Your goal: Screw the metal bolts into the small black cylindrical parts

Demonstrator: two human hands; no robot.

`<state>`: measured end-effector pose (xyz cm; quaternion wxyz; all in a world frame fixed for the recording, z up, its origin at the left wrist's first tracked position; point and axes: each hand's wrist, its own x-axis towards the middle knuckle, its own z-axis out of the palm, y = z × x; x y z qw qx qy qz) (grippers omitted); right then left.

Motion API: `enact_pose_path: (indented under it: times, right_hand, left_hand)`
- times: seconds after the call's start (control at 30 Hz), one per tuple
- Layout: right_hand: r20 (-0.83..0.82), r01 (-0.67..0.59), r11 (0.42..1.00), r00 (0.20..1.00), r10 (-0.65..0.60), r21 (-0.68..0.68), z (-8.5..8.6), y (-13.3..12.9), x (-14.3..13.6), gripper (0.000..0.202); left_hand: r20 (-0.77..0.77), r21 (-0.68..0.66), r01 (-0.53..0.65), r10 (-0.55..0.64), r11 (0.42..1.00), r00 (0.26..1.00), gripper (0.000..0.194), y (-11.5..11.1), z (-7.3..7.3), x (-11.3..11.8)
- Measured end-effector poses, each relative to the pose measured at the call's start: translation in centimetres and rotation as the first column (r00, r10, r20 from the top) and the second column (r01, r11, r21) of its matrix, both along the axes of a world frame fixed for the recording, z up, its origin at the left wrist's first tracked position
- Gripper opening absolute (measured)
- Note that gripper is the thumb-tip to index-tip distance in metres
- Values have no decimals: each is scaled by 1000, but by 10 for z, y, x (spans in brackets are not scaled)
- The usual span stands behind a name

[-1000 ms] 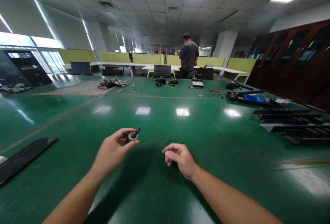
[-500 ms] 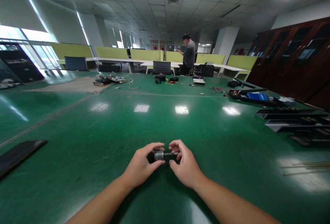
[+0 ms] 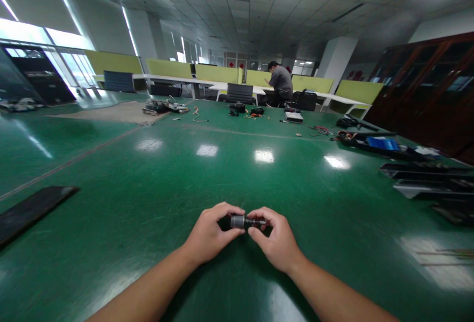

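Left hand (image 3: pixel 209 237) pinches a small metal part (image 3: pixel 237 221) just above the green table (image 3: pixel 166 179), its thin shaft pointing at the right hand (image 3: pixel 278 243).
The left thumb and fingers grip the part's thick cylindrical body; the right hand is half curled around the shaft end, thumb and forefinger slightly apart, and whether they touch it I cannot tell. One part lies between two hands, one flat black board (image 3: pixel 37 211) sits far left, four bright reflections line the tabletop, and one person (image 3: pixel 282 84) bends forward beyond it.
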<state>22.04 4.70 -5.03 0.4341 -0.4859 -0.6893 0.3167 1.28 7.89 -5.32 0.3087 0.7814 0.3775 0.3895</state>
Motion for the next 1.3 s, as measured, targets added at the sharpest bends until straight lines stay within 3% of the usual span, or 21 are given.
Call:
enact_pose_path:
  times: [0.43,1.3]
  right_hand:
    - [-32,-10,999,999,8,-52,0,2,1,7]
    - [-56,-33,996,998,29,-83,2,0,1,7]
  left_hand:
    - [30,98,66,-69,993,997,28,-3,0,0]
    - [-22,119,42,-40,992,999,31,-7,7,-3]
